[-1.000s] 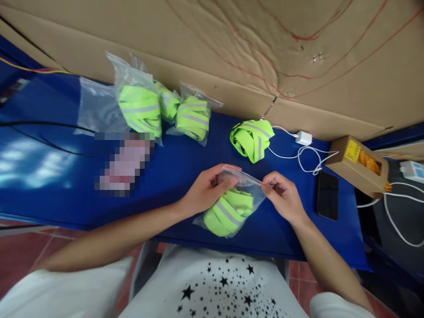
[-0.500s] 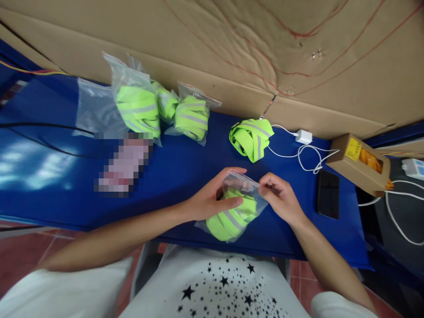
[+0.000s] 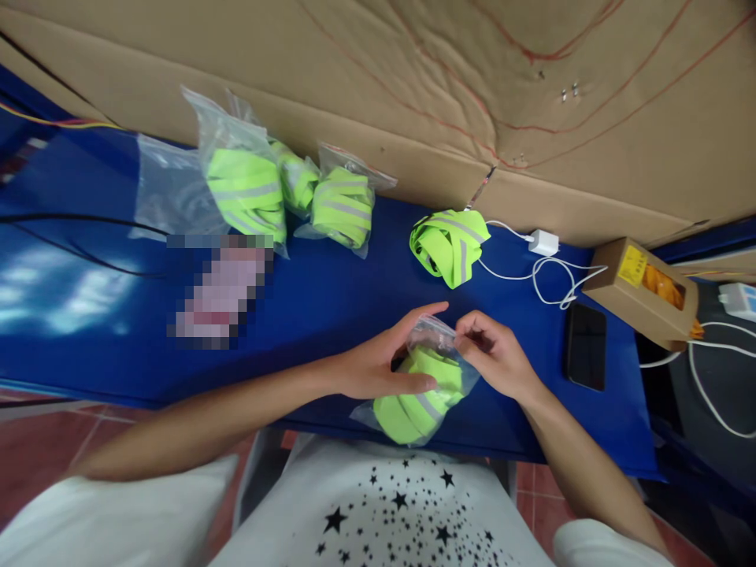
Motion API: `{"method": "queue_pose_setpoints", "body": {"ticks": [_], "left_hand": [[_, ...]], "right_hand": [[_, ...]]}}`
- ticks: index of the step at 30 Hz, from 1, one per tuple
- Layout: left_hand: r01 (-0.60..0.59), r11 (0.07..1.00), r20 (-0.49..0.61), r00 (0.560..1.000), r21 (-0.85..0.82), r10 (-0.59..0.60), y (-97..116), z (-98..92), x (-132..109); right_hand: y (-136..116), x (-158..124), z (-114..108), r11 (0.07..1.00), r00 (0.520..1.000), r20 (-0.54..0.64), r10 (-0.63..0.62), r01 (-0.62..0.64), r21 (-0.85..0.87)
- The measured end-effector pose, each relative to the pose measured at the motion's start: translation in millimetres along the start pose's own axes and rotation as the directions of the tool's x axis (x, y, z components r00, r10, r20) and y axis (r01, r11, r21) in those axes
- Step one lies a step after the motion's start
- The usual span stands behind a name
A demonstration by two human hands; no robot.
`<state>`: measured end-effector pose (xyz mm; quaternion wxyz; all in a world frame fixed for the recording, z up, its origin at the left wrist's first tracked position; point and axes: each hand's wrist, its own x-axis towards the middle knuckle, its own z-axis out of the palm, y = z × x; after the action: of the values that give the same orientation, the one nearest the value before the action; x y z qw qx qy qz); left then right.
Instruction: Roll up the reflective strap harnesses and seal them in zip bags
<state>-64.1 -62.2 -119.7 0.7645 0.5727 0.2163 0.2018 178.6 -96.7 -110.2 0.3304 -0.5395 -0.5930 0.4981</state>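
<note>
A clear zip bag (image 3: 437, 335) with a folded neon-yellow reflective strap (image 3: 413, 405) inside is near the front edge of the blue table. My left hand (image 3: 383, 366) grips the bag from the left, thumb across its front and fingers behind it. My right hand (image 3: 493, 354) pinches the bag's top right corner between thumb and fingers. Behind my hands lies a loose bundle of the same neon strap (image 3: 452, 244), unbagged. Further left stand several bagged bundles, among them a large one (image 3: 245, 189) and a smaller one (image 3: 342, 206).
A flat clear bag (image 3: 171, 189) and a blurred pink item (image 3: 224, 291) lie left on the blue table (image 3: 319, 315). A white charger (image 3: 543, 242) with cable, a black phone (image 3: 585, 346) and a cardboard box (image 3: 641, 295) are right. A cardboard wall (image 3: 366, 87) rises behind.
The bag has shifted slightly down and to the right. My right hand has moved a little left along the bag's top, and the bag's opening edge looks more bunched.
</note>
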Motion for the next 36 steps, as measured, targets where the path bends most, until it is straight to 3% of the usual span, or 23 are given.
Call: {"method": "queue_pose_setpoints", "body": {"ticks": [4, 8, 10, 16, 25, 36], "left_hand": [[0.008, 1.0, -0.015, 1.0, -0.001, -0.008, -4.3, 2.8, 1.2], [0.013, 0.998, -0.281, 0.96, 0.054, 0.003, -8.3, 0.1, 7.2], [0.021, 0.992, -0.358, 0.933, 0.126, 0.026, -7.8, -3.5, 10.2], [0.014, 0.97, -0.361, 0.93, 0.244, 0.077, -3.8, -7.3, 11.2], [0.035, 0.941, -0.353, 0.931, 0.336, 0.091, -4.4, -2.0, 8.0], [0.018, 0.929, -0.312, 0.944, 0.37, 0.106, -6.6, 3.7, 7.5]], "right_hand": [[1.1, 1.0, -0.1, 1.0, 1.0, 0.008, 0.015, -0.014, -0.007], [3.8, 1.6, -1.1, 0.999, 0.999, 0.029, 0.027, -0.028, 0.038], [5.6, 2.2, -1.4, 0.997, 0.998, 0.027, 0.049, -0.05, 0.054], [7.5, 3.4, -1.1, 0.995, 0.996, 0.01, 0.092, -0.092, 0.035], [1.4, 1.9, 7.6, 0.995, 0.997, -0.071, -0.032, 0.025, -0.097], [3.9, -0.4, 7.7, 0.985, 0.997, -0.021, -0.079, 0.074, -0.153]]}}
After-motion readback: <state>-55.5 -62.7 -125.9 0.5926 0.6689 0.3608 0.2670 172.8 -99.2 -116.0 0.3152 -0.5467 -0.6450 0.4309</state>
